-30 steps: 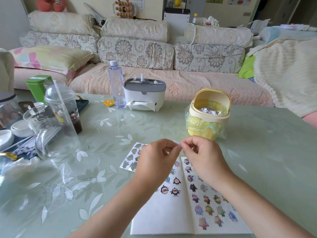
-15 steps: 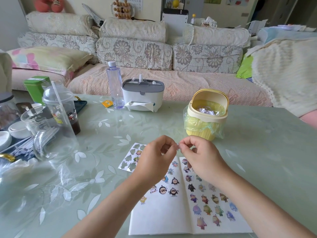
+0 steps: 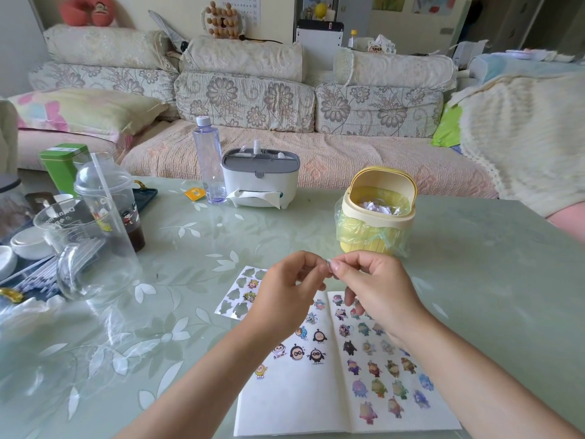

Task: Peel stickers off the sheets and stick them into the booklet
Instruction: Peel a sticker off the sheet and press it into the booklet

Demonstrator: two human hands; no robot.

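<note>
- The left hand (image 3: pixel 285 296) and the right hand (image 3: pixel 376 289) meet above the table (image 3: pixel 474 280), fingers curled and fingertips together.
- Both pinch a small pale sticker (image 3: pixel 328 263) between them; it is too small to make out its design.
- The booklet (image 3: pixel 300 407) lies open under the wrists, with stickers on both pages.
- A mostly peeled sticker sheet (image 3: pixel 240 291) lies flat just beyond the booklet's left page.
- A yellow bin (image 3: pixel 376 217) stands beyond the hands.

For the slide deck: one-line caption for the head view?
Over the open booklet, the left hand and right hand pinch a small sticker; sticker sheet and yellow bin nearby.
</note>
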